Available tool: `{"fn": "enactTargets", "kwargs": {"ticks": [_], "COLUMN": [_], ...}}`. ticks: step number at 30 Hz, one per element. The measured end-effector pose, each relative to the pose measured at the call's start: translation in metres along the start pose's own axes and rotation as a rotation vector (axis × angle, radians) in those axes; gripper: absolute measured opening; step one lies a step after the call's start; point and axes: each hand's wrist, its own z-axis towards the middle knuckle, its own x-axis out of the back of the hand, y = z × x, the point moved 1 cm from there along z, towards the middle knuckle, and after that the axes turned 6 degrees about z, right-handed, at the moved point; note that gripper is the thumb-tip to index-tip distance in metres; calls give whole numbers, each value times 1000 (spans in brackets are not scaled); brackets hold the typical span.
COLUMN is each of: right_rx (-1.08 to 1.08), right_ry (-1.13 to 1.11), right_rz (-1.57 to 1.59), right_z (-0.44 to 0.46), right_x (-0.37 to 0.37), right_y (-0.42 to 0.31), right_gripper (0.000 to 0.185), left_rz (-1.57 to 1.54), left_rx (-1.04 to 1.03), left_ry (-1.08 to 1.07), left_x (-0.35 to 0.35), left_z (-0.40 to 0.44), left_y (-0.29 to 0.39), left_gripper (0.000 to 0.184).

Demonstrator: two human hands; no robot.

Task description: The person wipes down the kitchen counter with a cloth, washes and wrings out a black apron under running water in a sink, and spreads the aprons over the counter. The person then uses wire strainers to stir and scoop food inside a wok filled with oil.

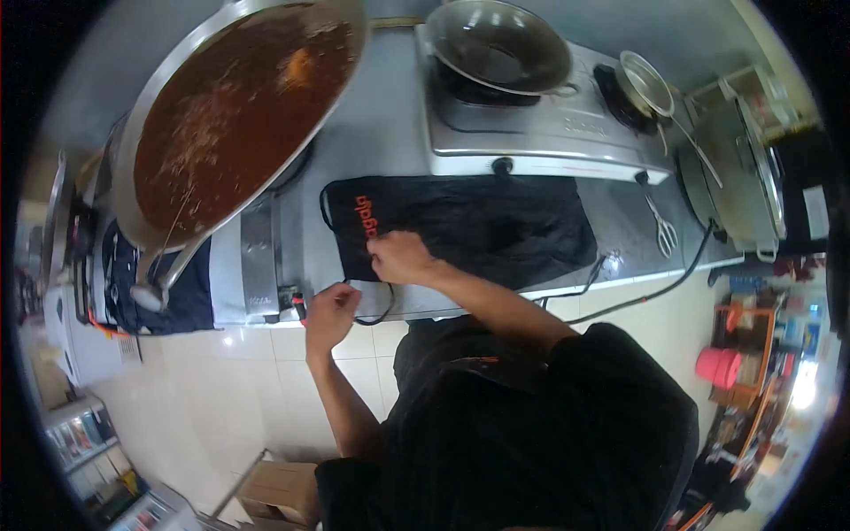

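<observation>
A black apron [496, 221] with orange lettering lies spread on the steel counter, its straps trailing at the front edge. My right hand [403, 257] is closed on the apron's cloth beside the lettering and covers part of it. Lower and to the left, my left hand [331, 311] has its fingers pinched together at the apron's near left corner. A thin black strap [388, 305] curves from the cloth towards that hand; where the fingers meet it is partly hidden.
A big wok of dark red-brown liquid [230, 133] stands at the left, its handle jutting frontward. Behind the apron is a gas stove [549, 133] with an empty wok [500, 49] and a small strainer [646, 84]. A slotted turner [662, 232], hose [655, 292] and large pot [730, 177] are at right.
</observation>
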Motion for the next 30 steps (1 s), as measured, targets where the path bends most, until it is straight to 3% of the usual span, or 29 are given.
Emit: {"fn": "enactTargets", "kwargs": {"ticks": [3, 4, 5, 7, 9, 10, 11, 12, 13, 16, 18, 20, 23, 26, 28, 30], "right_rx": [-197, -216, -366, -448, -508, -525, -479, -664, -787, -680, -700, -711, -789, -309, -93, 55], "right_ry": [325, 489, 614, 858, 991, 1033, 1013, 926, 810, 557, 448, 331, 101, 524, 227, 134], "right_rz": [321, 340, 330, 227, 219, 101, -152, -481, -585, -477, -188, -10, -39, -219, -68, -121], "right_z": [-42, -56, -74, -116, -158, -177, -192, -206, -219, -233, -244, -253, -274, -253, -230, -208], "right_x": [72, 87, 105, 133, 147, 150, 150, 141, 127, 106, 114, 136, 149, 153, 136, 127], "right_y": [68, 103, 130, 179, 211, 221, 231, 239, 246, 263, 250, 232, 214, 175, 162, 156], "right_gripper": [16, 12, 15, 18, 17, 23, 36, 46, 48, 45, 41, 37, 35, 42, 49, 31], "left_rz": [58, 73, 134, 284, 503, 452, 476, 490, 482, 588, 675, 672, 1012, 923, 828, 769], "left_rx": [-14, -13, -36, -10, 340, 377, 437, 466, 479, 377, 333, 366, 258, 182, 17, -200], "left_ry": [196, 248, 253, 362, 451, 454, 417, 488, 496, 455, 410, 524, 639, 678, 414, 192], "left_x": [-7, -10, -15, -40, -56, -67, -72, -82, -88, -75, -60, -45, -48, -52, -56, -60], "left_z": [12, 15, 21, 50, 72, 84, 90, 96, 100, 103, 85, 70, 56, 47, 57, 66], "left_y": [4, 10, 23, 4, 1, -10, -1, 0, -1, -6, 1, -13, -21, 4, -8, -4], "left_gripper": [15, 15, 15, 30, 51, 64, 59, 48, 42, 30, 28, 26, 30, 34, 28, 28]}}
